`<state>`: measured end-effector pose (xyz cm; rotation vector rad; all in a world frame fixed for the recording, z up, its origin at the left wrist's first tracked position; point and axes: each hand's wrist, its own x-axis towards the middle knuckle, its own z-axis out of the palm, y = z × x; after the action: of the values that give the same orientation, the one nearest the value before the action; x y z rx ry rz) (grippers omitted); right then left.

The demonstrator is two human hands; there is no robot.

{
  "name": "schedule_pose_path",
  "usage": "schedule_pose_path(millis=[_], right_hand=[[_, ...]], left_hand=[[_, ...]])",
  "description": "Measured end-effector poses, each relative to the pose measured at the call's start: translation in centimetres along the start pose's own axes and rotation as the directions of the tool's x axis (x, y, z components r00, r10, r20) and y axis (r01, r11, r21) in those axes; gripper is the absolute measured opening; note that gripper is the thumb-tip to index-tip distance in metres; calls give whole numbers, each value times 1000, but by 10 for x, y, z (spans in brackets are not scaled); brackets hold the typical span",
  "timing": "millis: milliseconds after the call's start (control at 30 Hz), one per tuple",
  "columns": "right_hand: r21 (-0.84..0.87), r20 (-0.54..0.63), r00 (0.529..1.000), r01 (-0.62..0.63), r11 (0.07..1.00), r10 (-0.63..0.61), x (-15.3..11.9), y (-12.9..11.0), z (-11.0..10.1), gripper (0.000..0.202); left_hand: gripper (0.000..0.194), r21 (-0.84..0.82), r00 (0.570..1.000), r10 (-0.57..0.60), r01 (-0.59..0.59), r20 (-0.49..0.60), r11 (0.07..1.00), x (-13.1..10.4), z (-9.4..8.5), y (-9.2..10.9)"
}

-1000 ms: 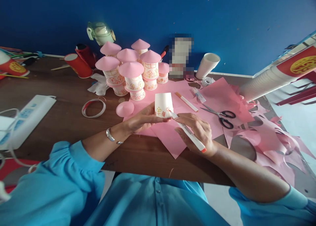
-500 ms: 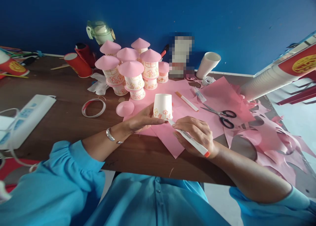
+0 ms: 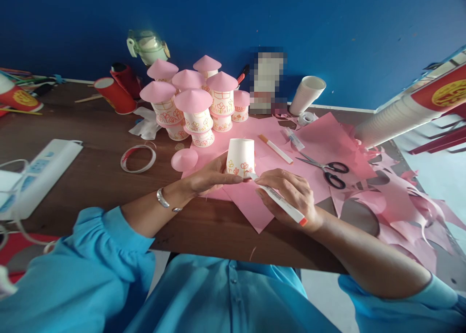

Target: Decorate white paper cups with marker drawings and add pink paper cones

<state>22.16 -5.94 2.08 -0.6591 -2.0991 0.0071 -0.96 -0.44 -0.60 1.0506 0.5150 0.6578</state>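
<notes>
A white paper cup (image 3: 241, 153) is upside down in my left hand (image 3: 211, 175), whose thumb lies along its lower rim. Red and yellow flowers are drawn low on its side. My right hand (image 3: 289, 194) is closed on a white marker with a red end (image 3: 284, 205), its tip at the cup's lower right edge. Behind the cup stand several decorated cup towers with pink cone roofs (image 3: 193, 101). Pink paper (image 3: 251, 210) lies below the hands, and a loose pink cone (image 3: 184, 160) is left of the cup.
An orange-capped marker (image 3: 275, 149), scissors (image 3: 324, 166) and pink scraps (image 3: 400, 197) lie to the right. Stacked white cups (image 3: 307, 96) stand by the wall. Tape (image 3: 138, 159) and a power strip (image 3: 41, 177) are on the left, red cups (image 3: 115, 96) further back.
My right hand and the marker have shifted very slightly, the marker's red end a little left and up. The cup has moved a touch to the right.
</notes>
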Motion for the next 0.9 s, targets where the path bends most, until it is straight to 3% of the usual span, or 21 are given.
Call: schedule_pose_path(millis=[900], right_hand=[[61, 26, 1000, -5, 998, 3, -1, -2, 2, 29]], left_hand=[[72, 168, 1000, -24, 26, -12, 985, 0, 9, 10]])
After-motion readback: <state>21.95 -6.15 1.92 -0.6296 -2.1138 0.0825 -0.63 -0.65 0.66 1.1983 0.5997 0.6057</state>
